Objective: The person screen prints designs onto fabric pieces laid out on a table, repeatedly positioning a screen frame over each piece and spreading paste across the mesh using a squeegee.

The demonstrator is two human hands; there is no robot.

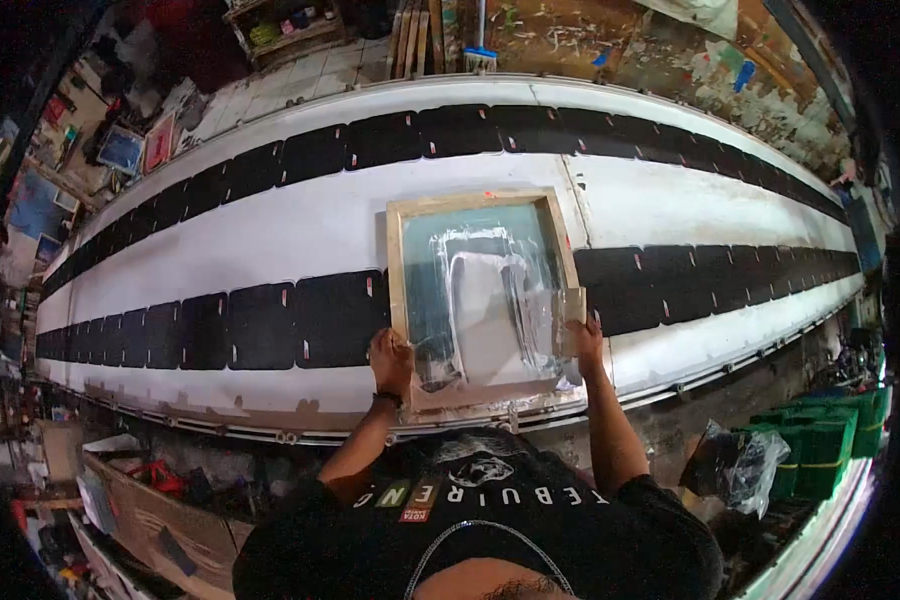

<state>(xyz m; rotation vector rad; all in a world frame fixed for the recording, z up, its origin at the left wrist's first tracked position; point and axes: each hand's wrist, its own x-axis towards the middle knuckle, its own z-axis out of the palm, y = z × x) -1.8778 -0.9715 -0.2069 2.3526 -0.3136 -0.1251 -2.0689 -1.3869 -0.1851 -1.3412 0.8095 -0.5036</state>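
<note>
A wooden-framed printing screen (398,262) lies on the long white table, over the near row of black pieces. White ink is smeared across its greenish mesh in an arch shape. My left hand (391,362) is closed around the frame's lower left side. At the lower right side, my right hand (589,345) grips a pale, flat squeegee (573,312), which overlaps the frame's edge. Black flat pieces (340,318) with small red-and-white marks continue to the left of the screen, and more black pieces (630,285) to its right.
A second row of black pieces (385,138) runs along the far side of the white table (300,215). A metal rail (287,437) borders its near edge. Green bundles (820,450) and a clear plastic bag (735,465) sit at lower right. A blue broom (480,55) stands behind.
</note>
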